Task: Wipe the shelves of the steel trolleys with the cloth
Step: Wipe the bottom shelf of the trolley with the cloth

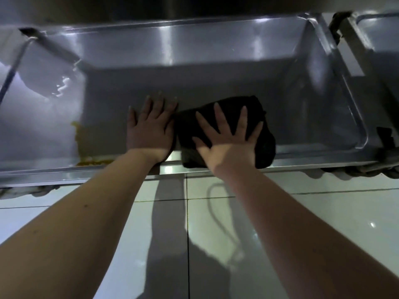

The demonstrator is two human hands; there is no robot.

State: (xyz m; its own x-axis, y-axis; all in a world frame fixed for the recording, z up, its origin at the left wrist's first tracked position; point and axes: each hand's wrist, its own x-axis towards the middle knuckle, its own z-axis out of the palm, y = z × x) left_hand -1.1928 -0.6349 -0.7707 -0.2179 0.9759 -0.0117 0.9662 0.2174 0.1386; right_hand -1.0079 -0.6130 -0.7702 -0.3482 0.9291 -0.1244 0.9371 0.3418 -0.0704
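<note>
A dark folded cloth [265,137] lies on the low steel trolley shelf [216,83], near its front rim. My right hand [228,139] presses flat on the cloth with fingers spread wide. My left hand [149,128] lies flat on the bare steel just left of the cloth, fingers straight, its edge touching the cloth. A yellowish stain [83,147] marks the shelf's front left part.
A second steel trolley [375,37] stands close on the right, with an upright post [354,48] between the two. An upper shelf [194,5] overhangs at the top. A slanted bar [13,70] crosses the left side. Glossy floor tiles [323,223] lie below.
</note>
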